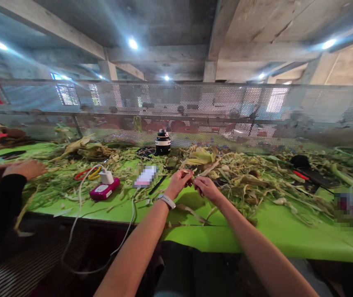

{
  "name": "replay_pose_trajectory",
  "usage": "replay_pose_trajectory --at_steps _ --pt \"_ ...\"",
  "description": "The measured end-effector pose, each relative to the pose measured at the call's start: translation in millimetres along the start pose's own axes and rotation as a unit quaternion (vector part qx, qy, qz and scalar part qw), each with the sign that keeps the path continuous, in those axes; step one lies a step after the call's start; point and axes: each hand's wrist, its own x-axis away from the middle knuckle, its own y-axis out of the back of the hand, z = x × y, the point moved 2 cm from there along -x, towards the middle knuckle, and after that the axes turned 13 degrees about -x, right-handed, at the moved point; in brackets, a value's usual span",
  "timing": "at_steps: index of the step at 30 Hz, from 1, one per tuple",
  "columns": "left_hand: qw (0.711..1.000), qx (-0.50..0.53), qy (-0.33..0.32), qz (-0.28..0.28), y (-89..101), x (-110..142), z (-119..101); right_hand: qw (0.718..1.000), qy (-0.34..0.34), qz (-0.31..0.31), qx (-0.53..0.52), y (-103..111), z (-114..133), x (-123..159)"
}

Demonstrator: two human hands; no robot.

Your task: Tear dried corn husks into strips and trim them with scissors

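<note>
My left hand (180,180) and my right hand (205,187) meet over the green table (257,235), fingers pinched together. Between them runs a thin dry strip of corn husk (194,176); both hands grip it. A white watch band sits on my left wrist (166,201). Just beyond the hands lies a heap of corn husks and leaves (226,169).
A magenta power bank (104,190) with a white charger and cable lies to the left. A black-and-white round device (163,142) stands at the back by the perforated metal screen (195,107). Another person's hand and black sleeve (24,168) rest at far left. Black tools (306,175) lie at right.
</note>
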Motion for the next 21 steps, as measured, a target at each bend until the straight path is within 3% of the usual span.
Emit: replay_pose_trajectory --at_steps 4,11,17,21 --pt "1.0 0.003 0.0 0.001 1.8 1 0 1.0 -0.005 -0.006 -0.013 1 1 3" --pt "0.994 -0.008 0.021 0.108 -2.2 6 3 0.995 -0.038 -0.085 -0.038 14 0 0" --pt "0.991 -0.052 0.022 0.124 -5.4 4 6 0.99 0.051 -0.124 0.054 17 -5 -7" --pt "0.99 -0.062 0.022 0.126 -5.2 3 7 0.984 0.056 -0.151 0.078 21 -13 -9"
